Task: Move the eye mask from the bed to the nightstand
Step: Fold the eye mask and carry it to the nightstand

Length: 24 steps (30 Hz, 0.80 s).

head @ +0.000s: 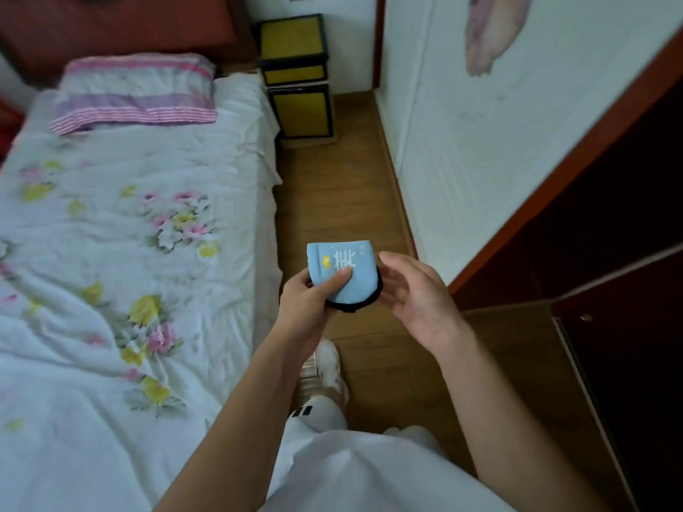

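Note:
A light blue eye mask [360,280] with a black rim and white and yellow print is folded in half and held over the wooden floor, beside the bed [122,260]. My left hand [308,308] grips its lower left part, thumb on top. My right hand [414,291] is next to the mask's right edge with fingers spread; I cannot tell whether it touches the mask. The yellow nightstand [294,46] with black edges stands far ahead, at the head of the bed by the wall.
A pink-striped pillow [136,92] lies at the bed's head. A narrow strip of wooden floor [332,201] runs between the bed and the white wall. A dark wooden wardrobe [610,290] is at the right. My white-trousered leg and shoe [329,367] are below.

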Tool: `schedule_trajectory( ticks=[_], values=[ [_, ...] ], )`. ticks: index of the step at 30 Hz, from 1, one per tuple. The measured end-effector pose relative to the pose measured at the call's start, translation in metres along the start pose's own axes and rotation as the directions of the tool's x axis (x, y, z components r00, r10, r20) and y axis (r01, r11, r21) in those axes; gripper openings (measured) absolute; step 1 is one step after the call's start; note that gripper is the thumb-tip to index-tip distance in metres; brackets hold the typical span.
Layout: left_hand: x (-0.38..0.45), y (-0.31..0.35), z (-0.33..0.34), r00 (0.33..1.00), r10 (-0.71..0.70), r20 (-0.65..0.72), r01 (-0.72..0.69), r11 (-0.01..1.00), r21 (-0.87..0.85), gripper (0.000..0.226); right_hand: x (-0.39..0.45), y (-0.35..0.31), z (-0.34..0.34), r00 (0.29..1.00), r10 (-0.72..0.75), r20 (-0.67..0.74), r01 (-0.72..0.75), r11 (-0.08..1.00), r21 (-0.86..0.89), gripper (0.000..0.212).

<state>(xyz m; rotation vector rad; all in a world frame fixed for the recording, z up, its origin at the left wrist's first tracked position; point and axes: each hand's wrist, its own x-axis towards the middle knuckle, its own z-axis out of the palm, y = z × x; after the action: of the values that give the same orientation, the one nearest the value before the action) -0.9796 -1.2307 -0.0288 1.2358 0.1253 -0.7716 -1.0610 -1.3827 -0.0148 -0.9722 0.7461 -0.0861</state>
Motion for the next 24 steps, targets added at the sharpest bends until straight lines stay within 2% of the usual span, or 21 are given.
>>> schedule_trajectory(
  ticks=[6,9,17,24],
  values=[
    [0.082,0.054,-0.023,0.995,0.04,-0.092,-0.044,0.998,-0.044,0.048,0.099,-0.033,0.053,0.995,0.031,0.096,-0.024,0.997,-0.073,0.014],
    [0.137,0.098,-0.039,0.993,0.067,-0.098,-0.073,0.995,-0.062,0.049,0.156,-0.06,0.092,0.992,0.022,0.126,-0.009,0.994,-0.107,0.019],
    [0.261,0.217,-0.061,0.987,0.084,-0.133,-0.091,0.995,-0.041,0.036,0.274,-0.131,0.182,0.995,-0.007,0.101,0.024,0.985,-0.171,0.039],
    [0.348,0.27,-0.063,0.987,0.107,-0.122,-0.113,0.993,-0.041,0.028,0.359,-0.179,0.215,0.998,-0.012,0.056,0.022,0.985,-0.171,0.046]
  ],
)
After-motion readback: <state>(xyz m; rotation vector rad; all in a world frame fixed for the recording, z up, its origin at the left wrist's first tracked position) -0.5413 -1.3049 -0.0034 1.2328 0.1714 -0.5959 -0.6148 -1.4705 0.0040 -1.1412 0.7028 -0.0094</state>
